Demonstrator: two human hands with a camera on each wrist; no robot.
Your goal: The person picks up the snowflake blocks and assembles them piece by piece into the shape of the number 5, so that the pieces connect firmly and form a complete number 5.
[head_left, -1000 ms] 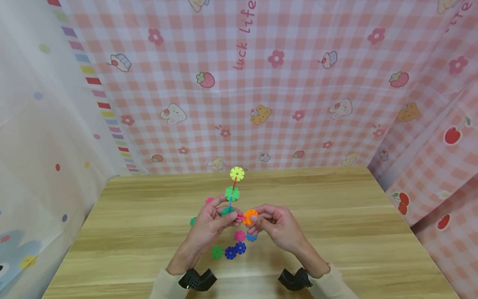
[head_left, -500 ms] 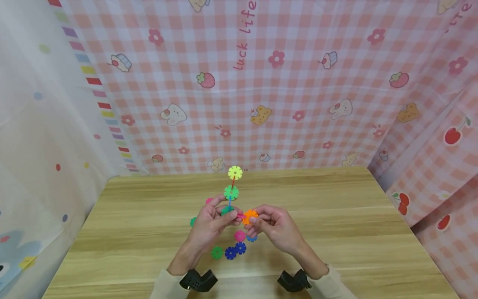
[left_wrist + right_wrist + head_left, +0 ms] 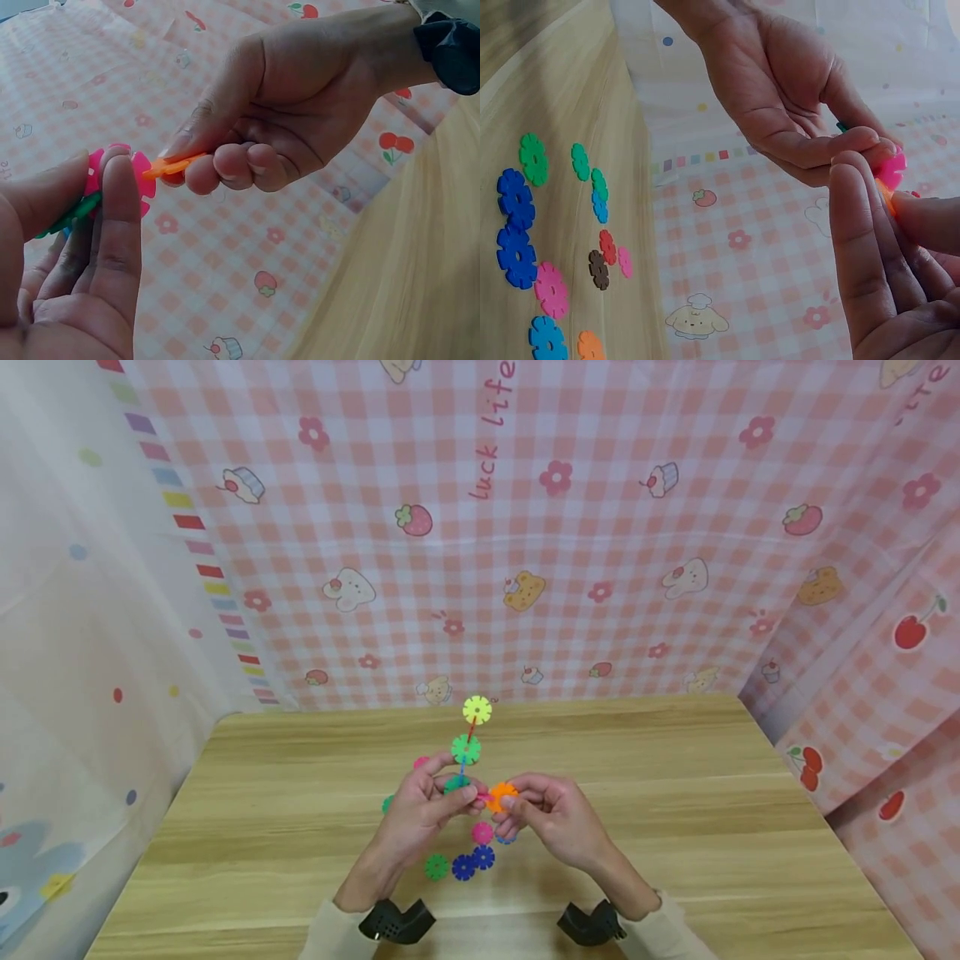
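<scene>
My left hand (image 3: 420,806) pinches a pink snowflake disc (image 3: 145,180) beside a teal-green disc (image 3: 456,786). From the green disc a chain runs upward: a blue disc (image 3: 462,766) seen edge-on, a lighter green disc (image 3: 466,749), a red one seen edge-on and a yellow disc (image 3: 477,710) at the top. Between thumb and fingers, my right hand (image 3: 558,818) pinches an orange snowflake disc (image 3: 502,797). In the left wrist view the orange disc's edge meets the pink disc's rim, the two standing crosswise. My fingers hide much of the pink and orange discs.
Loose discs lie on the wooden table (image 3: 712,827) under my hands: a green disc (image 3: 437,867), dark blue discs (image 3: 463,867), a pink disc (image 3: 551,289), a brown disc (image 3: 598,269) and several more. A checked cloth (image 3: 585,543) hangs behind the table.
The chain's yellow top swings slightly left, then back right. Both hands keep almost the same place and hold on the discs.
</scene>
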